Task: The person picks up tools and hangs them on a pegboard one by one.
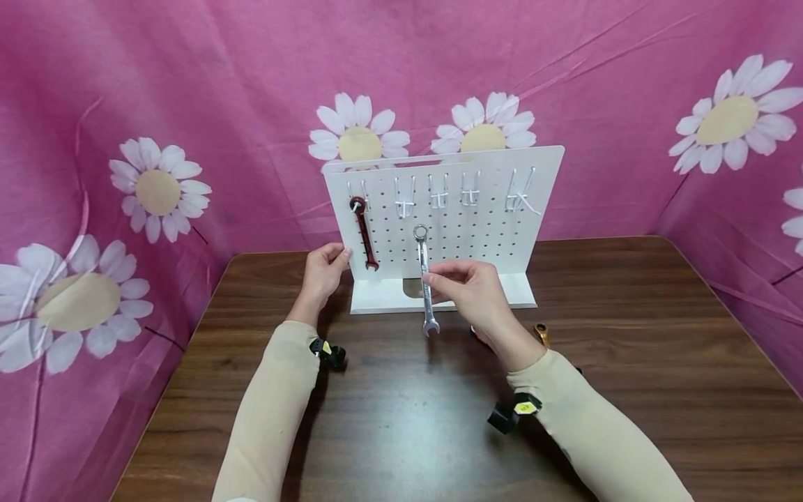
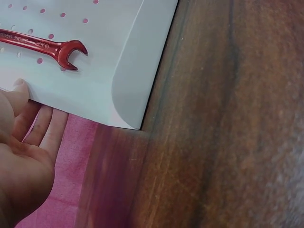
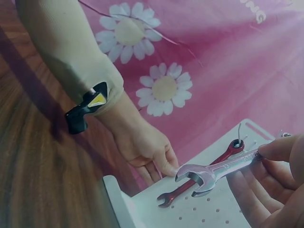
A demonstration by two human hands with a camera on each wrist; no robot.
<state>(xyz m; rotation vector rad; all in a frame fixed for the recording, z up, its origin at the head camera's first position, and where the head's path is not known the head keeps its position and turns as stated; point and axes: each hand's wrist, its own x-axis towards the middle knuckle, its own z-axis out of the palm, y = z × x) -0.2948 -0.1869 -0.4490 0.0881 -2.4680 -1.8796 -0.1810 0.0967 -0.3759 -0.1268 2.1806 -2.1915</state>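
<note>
Pinching the silver wrench (image 1: 427,298) mid-shaft, the right hand (image 1: 478,293) is holding it ring end up before the pegboard (image 1: 464,233), which is standing toward the tabletop's (image 1: 389,418) far edge. Farther off, the left hand (image 1: 323,273) is gripping the pegboard's left edge, thumb in front; the red wrench (image 1: 364,233) is hanging near its upper left corner. A loosening pinch might be letting the silver wrench twist and drop; a slackening left grip, the pegboard slide.

Passable over the wooden table (image 1: 408,418) between left sleeve (image 1: 270,411) and right sleeve (image 1: 602,425). Blocked ahead by the white pegboard (image 1: 461,230) (studded with hooks (image 1: 470,197) near its top), and before its middle by silver wrench (image 1: 427,301) and right hand (image 1: 479,294).
</note>
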